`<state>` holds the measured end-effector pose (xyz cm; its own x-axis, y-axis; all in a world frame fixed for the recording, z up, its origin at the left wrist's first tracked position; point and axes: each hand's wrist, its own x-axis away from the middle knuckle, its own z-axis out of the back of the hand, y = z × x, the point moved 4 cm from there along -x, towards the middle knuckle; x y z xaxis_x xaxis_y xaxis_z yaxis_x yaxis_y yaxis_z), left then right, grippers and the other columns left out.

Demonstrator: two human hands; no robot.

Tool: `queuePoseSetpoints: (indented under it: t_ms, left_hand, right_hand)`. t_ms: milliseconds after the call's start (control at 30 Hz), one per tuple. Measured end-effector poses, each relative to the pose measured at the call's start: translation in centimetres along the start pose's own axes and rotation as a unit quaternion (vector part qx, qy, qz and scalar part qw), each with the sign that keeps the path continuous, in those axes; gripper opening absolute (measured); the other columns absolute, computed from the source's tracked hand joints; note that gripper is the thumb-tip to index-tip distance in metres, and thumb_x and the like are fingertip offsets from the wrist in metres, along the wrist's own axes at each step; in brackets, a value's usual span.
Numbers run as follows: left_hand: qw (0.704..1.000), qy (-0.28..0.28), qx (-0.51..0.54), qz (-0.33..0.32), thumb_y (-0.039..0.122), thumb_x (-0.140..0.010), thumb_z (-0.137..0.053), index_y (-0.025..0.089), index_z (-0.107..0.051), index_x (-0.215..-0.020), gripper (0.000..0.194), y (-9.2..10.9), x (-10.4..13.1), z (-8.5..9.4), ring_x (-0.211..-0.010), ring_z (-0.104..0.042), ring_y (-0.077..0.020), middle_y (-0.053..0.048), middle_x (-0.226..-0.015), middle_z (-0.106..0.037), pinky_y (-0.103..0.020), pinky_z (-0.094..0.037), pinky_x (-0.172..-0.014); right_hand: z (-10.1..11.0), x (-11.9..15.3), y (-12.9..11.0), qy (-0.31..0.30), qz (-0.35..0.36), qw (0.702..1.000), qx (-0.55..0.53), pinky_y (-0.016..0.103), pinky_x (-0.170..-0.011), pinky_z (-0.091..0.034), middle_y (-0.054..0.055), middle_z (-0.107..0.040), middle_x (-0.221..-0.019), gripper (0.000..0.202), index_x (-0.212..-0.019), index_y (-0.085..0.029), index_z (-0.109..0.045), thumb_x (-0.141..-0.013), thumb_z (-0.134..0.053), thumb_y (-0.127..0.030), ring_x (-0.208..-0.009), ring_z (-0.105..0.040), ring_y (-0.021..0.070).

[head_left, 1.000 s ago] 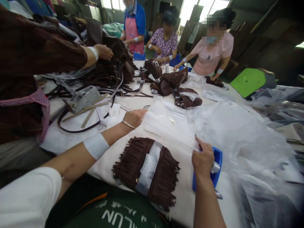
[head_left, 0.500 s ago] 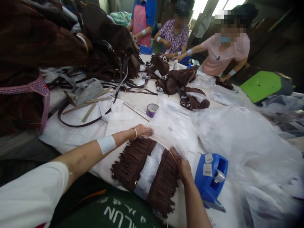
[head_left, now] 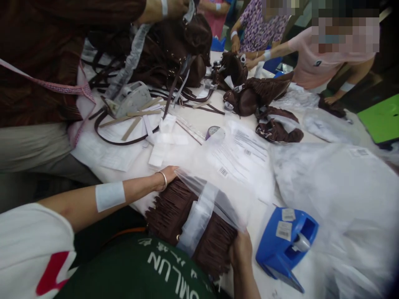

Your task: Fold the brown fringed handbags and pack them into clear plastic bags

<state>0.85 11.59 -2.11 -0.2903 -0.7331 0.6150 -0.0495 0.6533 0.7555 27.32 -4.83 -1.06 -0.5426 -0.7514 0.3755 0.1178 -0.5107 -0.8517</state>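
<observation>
A dark brown fringed handbag lies in front of me, with a translucent wrap around its middle. A clear plastic bag has its open edge drawn over the handbag's far side. My left hand grips one corner of that edge, fingers closed by the handbag's far left corner. On the right, my right hand is closed on the other side of the plastic edge, beside the fringe; its fingertips are partly hidden.
A blue tape dispenser stands right of my right hand. Large plastic bags cover the table's right side. Printed papers, a tape roll, straps and more brown bags lie beyond. Co-workers stand at the left and far side.
The plastic edge has come over the handbag's far side. My left hand has moved left to its corner, and my right hand has come nearer along the right side. The view has shifted.
</observation>
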Motion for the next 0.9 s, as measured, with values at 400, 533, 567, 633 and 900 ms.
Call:
queuePoseSetpoints:
  t_ms: [400, 533, 567, 633, 900]
  left_hand:
    - [0.943, 0.086, -0.259, -0.189, 0.051, -0.080, -0.055, 0.017, -0.064, -0.108, 0.045, -2.4, 5.9, 3.3, -0.104, -0.060, -0.0237, -0.004, -0.110, -0.068, -0.028, -0.044, -0.095]
    - [0.920, 0.069, -0.335, -0.191, 0.053, -0.087, -0.041, 0.017, -0.062, -0.114, 0.050, -3.1, 7.6, 3.8, -0.108, -0.059, -0.0228, -0.005, -0.115, -0.066, -0.026, -0.043, -0.098]
    - [0.926, 0.066, -0.327, -0.180, 0.053, -0.088, -0.040, 0.016, -0.062, -0.114, 0.051, -3.4, 8.0, 3.7, -0.109, -0.059, -0.0228, -0.005, -0.115, -0.066, -0.027, -0.043, -0.098]
    - [0.945, 0.059, -0.286, -0.145, 0.054, -0.086, -0.043, 0.014, -0.062, -0.113, 0.052, -4.3, 8.6, 3.3, -0.105, -0.061, -0.0232, -0.006, -0.112, -0.068, -0.030, -0.045, -0.096]
    - [0.990, 0.086, -0.106, 0.031, 0.052, -0.081, -0.049, 0.016, -0.063, -0.111, 0.048, -7.6, 11.6, 3.0, -0.079, -0.068, -0.0246, -0.007, -0.086, -0.073, -0.036, -0.055, -0.077]
  right_hand:
    - [1.0, 1.7, 2.5, 0.035, 0.055, 0.992, 0.108, 0.039, -0.095, -0.041, 0.011, -0.063, -0.119, 0.063, -0.127, -0.015, -0.055, -0.084, -0.038, -0.058, -0.114, -0.055, 0.0281]
    - [1.2, 2.6, 3.2, 0.028, 0.034, 0.999, 0.025, 0.035, -0.096, -0.042, 0.009, -0.062, -0.123, 0.060, -0.129, -0.016, -0.053, -0.085, -0.041, -0.055, -0.114, -0.056, 0.0253]
    - [1.1, 3.0, 3.4, 0.022, 0.021, 1.000, 0.003, 0.034, -0.096, -0.042, 0.008, -0.061, -0.124, 0.060, -0.130, -0.017, -0.052, -0.085, -0.042, -0.054, -0.114, -0.056, 0.0244]
    - [0.9, 3.8, 3.8, 0.002, -0.016, 0.999, -0.033, 0.033, -0.096, -0.042, 0.005, -0.061, -0.124, 0.058, -0.133, -0.019, -0.049, -0.087, -0.040, -0.053, -0.115, -0.055, 0.0223]
    - [1.3, 7.7, 4.0, -0.077, -0.051, 0.996, -0.007, 0.032, -0.090, -0.048, 0.005, -0.065, -0.118, 0.060, -0.133, -0.019, -0.051, -0.085, -0.043, -0.055, -0.112, -0.059, 0.0233]
